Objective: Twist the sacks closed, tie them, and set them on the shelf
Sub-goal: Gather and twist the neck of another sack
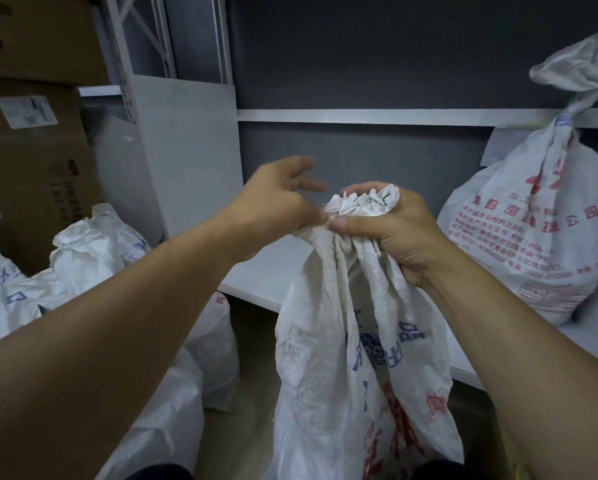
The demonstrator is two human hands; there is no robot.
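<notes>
Right hand [387, 233], fingers clamped round the gathered neck of a white sack [353, 341]; left hand [276, 202] (fingers apart) just beside them

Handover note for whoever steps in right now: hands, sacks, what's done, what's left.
Right hand grips the bunched neck of the front sack, held upright in front of the shelf.
Left hand is at the neck's left side, fingers loose; a pinch can't be confirmed.
Done: one tied sack sits on the shelf at right.
Left: twist and tie the front sack, shelve it, then handle the other sacks at left, which show no tie.
</notes>
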